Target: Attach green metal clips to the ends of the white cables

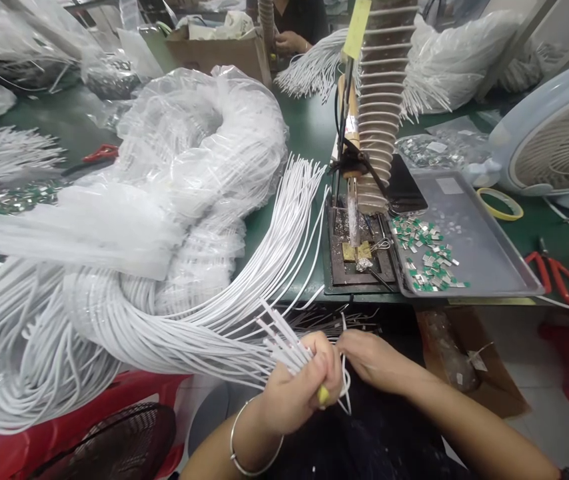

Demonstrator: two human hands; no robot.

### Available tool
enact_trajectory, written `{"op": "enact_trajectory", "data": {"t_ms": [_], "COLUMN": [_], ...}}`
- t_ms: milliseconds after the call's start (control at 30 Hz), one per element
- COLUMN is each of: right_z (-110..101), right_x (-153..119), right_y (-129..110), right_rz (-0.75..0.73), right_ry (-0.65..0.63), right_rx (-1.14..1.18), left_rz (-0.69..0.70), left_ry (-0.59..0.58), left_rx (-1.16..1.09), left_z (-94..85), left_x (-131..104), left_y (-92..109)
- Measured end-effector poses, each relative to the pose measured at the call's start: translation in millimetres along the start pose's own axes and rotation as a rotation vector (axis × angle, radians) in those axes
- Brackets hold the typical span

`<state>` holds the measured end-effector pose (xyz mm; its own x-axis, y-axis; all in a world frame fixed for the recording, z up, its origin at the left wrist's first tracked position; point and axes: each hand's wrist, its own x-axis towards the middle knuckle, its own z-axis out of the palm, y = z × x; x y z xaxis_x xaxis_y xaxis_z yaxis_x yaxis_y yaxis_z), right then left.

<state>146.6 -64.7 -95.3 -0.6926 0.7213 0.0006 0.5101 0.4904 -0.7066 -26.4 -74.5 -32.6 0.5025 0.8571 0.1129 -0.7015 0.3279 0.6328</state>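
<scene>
My left hand (302,383) is closed round several white cable ends, which stick out up and to the left. Something small and yellow shows at its fingers. My right hand (364,357), just to the right, has its fingers pressed together at a thin white cable (345,377) hanging between the hands. A large bundle of white cables (164,333) runs from the left towards my left hand, with other ends fanning out on the green table (309,133). Clear plastic bags (204,140) lie over the bundle.
Behind the hands stands a soldering iron (353,210) beside a ribbed hose (382,100). A grey tray (484,233) holds small green and metal parts. Red scissors (557,273), yellow tape (499,203) and a fan (559,133) are at the right. Across the table, a person's hand (289,43) shows.
</scene>
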Motion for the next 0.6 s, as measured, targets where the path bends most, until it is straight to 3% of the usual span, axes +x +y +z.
{"op": "enact_trajectory", "data": {"t_ms": [67,200,300,500,600], "right_z": [5,13,17,19,22], "right_x": [1,3,5,3,2], "right_y": [18,46,51,36,38], "right_rz": [0.153,0.269,0.315,0.131,0.121], "right_ry": [0.037,0.032,-0.006,-0.274,-0.211], "right_rx": [0.021,0.037,0.064,0.186,0.167], "left_rz": [0.006,0.044,0.094,0.061,0.041], "left_ry": [0.047,0.121,0.137,0.087,0.080], "left_rx": [0.015,0.072,0.073,0.041,0.086], "left_z": [-2.5,-4.4,-1.1,6.4,4.3], "left_x": [7,16,16,10,9], "left_y": [3,11,20,31,28]}}
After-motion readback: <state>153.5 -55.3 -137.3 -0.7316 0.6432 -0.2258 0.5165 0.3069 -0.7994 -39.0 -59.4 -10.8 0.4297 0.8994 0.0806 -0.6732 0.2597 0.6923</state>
